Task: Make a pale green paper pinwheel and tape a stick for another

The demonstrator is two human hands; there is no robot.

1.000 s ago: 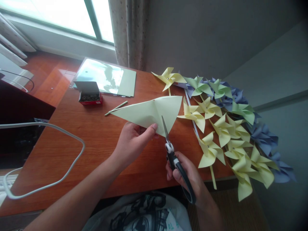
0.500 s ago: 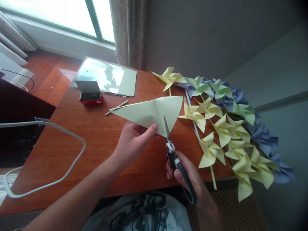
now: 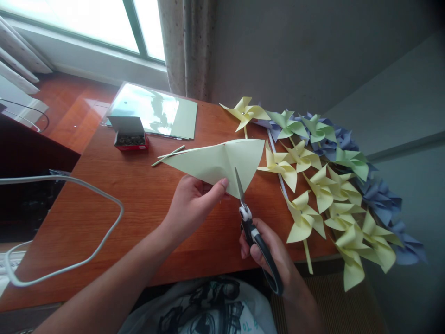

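My left hand (image 3: 194, 204) pinches the lower edge of a pale yellow-green folded paper triangle (image 3: 215, 162), holding it above the wooden desk (image 3: 139, 208). My right hand (image 3: 269, 253) grips black-handled scissors (image 3: 248, 222). Their blades point up into the paper's lower edge near its centre fold, just right of my left thumb.
Several yellow, green and blue paper pinwheels (image 3: 323, 185) lie in a heap along the desk's right side. A small red box of pins (image 3: 130, 137), a paper stick (image 3: 168, 155) and a sheet stack (image 3: 156, 111) sit at the back. A white cable (image 3: 86, 190) loops at left.
The scissors dipped slightly and moved back up into the paper's edge. Both hands and the paper stay nearly where they were.
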